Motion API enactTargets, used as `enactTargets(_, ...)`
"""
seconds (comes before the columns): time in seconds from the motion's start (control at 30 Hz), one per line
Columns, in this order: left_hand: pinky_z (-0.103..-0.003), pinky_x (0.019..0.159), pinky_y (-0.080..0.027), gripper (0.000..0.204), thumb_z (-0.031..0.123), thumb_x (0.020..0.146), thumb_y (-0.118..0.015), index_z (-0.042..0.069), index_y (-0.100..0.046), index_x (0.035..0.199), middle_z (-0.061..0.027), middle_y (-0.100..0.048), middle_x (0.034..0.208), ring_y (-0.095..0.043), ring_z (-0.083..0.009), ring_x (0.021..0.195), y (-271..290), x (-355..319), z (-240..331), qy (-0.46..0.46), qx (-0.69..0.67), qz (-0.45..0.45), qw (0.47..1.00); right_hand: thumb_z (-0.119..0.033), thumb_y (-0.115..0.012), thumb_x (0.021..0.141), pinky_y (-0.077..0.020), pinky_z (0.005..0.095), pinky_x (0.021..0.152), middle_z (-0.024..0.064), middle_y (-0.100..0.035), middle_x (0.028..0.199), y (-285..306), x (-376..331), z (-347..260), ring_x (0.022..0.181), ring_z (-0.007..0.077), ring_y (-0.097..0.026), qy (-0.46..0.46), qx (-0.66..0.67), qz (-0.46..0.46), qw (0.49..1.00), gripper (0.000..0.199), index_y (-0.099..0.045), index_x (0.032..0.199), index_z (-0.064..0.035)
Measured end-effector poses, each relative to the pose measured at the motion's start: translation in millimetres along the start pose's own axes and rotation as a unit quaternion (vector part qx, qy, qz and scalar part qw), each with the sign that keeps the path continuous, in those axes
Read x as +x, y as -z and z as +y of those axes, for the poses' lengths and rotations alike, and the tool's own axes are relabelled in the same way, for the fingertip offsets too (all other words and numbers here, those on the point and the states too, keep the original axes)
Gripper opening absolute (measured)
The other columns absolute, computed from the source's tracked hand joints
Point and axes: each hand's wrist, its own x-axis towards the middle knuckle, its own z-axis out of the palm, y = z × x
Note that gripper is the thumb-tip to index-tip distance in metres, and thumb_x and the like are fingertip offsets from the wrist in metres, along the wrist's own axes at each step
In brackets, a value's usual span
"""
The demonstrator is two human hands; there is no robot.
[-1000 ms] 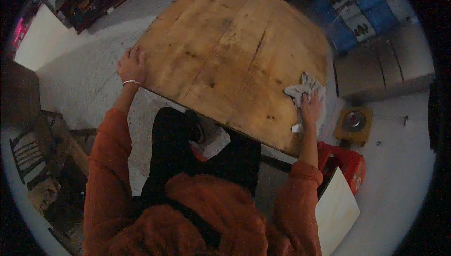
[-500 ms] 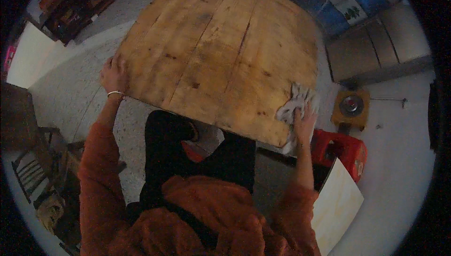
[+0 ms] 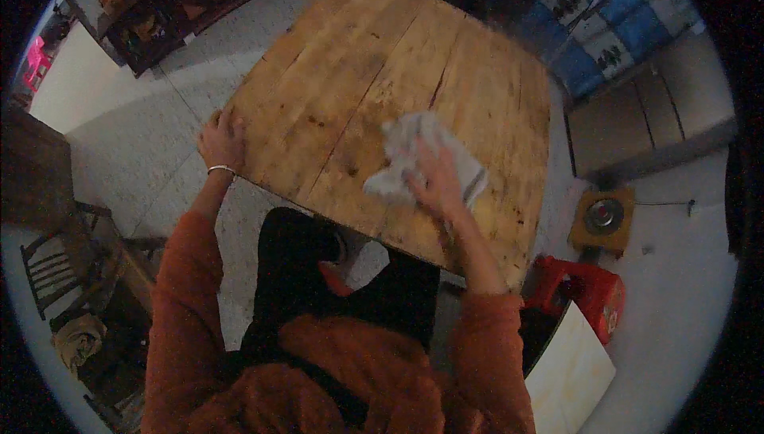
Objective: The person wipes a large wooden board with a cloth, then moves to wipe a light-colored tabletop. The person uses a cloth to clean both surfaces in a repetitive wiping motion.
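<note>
The right hand (image 3: 436, 174) lies palm down with its fingers spread on a pale cloth (image 3: 400, 139), the wrist coming in from the near right. Motion blur hides whether any fold is nipped between the fingers, but the hand looks flat rather than closed.

The left hand (image 3: 223, 139) is well apart, at the near left corner of the wooden bench (image 3: 334, 60), its fingers over the edge; whether it grips or only rests there, I cannot tell. A thin light bracelet (image 3: 222, 169) circles that wrist.

The relation that matters is cloth to hands: the cloth sits directly under the right hand, right of the middle of the near half of the bench, with bare planks between it and the left hand. The right hand is plainly the nearer. The cloth is spread and roughly square, so no clear long axis shows, while the plank seams run away from the person, leaning to the right.

Farther out, a red object (image 3: 611, 299) and a pale panel (image 3: 573, 370) stand past the near right corner. A yellowish box (image 3: 622, 228) with a round dark centre lies beyond them, and a slatted chair (image 3: 52, 271) stands off to the left.
</note>
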Motion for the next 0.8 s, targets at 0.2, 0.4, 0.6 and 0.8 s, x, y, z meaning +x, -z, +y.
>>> enactTargets(0.2, -0.048, 0.101, -0.027, 0.041, 0.04, 0.089, -0.05, 0.02, -0.053, 0.125, -0.0091, -0.05, 0.129, -0.048, -0.0281, 0.116, -6.0, -28.1, 31.2, 0.0, -0.008, 0.011, 1.0, -0.031, -0.061, 0.084, -0.0193, 0.0554, 0.109, 0.0038, -0.036, 0.146, 31.4, -79.5, 14.6, 0.134, 0.039, -0.027, 0.018, 0.022, -0.077, 0.997, 0.046, -0.053, 0.128, -0.0227)
enactTargets(0.4, -0.048, 0.103, -0.025, 0.041, 0.038, 0.089, -0.05, 0.022, -0.051, 0.126, -0.0106, -0.049, 0.129, -0.047, -0.0284, 0.118, -17.4, -42.8, 50.1, 0.029, -0.007, -0.023, 0.999, -0.029, -0.059, 0.085, -0.0143, 0.0527, 0.111, 0.0063, -0.036, 0.145, -7.1, -10.7, 58.9, 0.136, 0.0406, -0.021, -0.124, -0.038, 0.013, 0.992, 0.045, -0.053, 0.129, -0.0218)
enactTargets(0.6, -0.048, 0.103, -0.026, 0.04, 0.036, 0.088, -0.052, 0.021, -0.052, 0.125, -0.0107, -0.05, 0.127, -0.046, -0.0283, 0.118, -27.5, -42.8, 47.6, 0.016, -0.049, 0.012, 0.999, -0.029, -0.062, 0.083, -0.0198, 0.053, 0.11, 0.003, -0.033, 0.147, -25.6, -24.8, -1.7, 0.136, 0.0358, -0.023, 0.065, -0.007, -0.015, 0.998, 0.052, -0.048, 0.132, -0.0265)
enactTargets(0.8, -0.048, 0.098, -0.03, 0.04, 0.032, 0.083, -0.057, 0.021, -0.054, 0.122, -0.009, -0.053, 0.123, -0.05, -0.0275, 0.113, -19.5, -42.8, 38.9, -0.005, -0.01, 0.07, 0.997, -0.023, -0.065, 0.077, -0.0155, 0.0545, 0.111, 0.0035, -0.034, 0.146, 9.3, -47.7, 0.3, 0.136, 0.0366, -0.024, 0.073, 0.048, -0.13, 0.988, 0.053, -0.052, 0.129, -0.0241)
